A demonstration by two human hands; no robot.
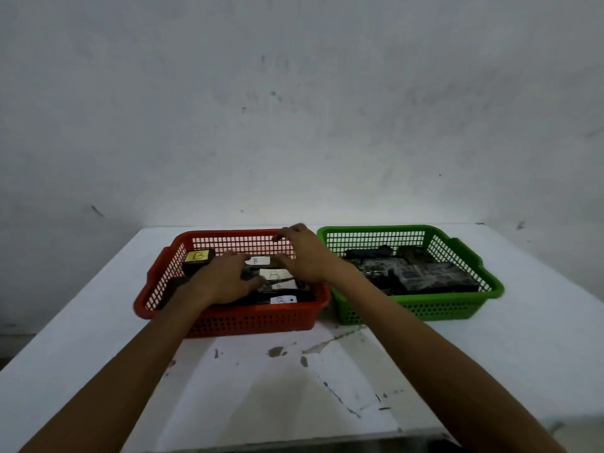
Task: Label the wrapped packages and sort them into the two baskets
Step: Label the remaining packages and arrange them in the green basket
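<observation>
A red basket [248, 322] sits on the white table, left of a green basket [425, 310]. The red one holds several dark wrapped packages with labels: a yellow "B" label [198, 256] at the back left and white labels [276, 274] in the middle. Both my hands are over the red basket. My left hand [225, 279] rests palm down on the packages, fingers spread. My right hand [302, 253] hovers above the labelled packages with fingers apart and curled. The green basket holds several dark wrapped packages [425, 276] with no labels showing.
The white table [294, 387] has stains and scratches in front of the baskets. A grey-white wall stands right behind the table. The table's left edge drops off near the red basket.
</observation>
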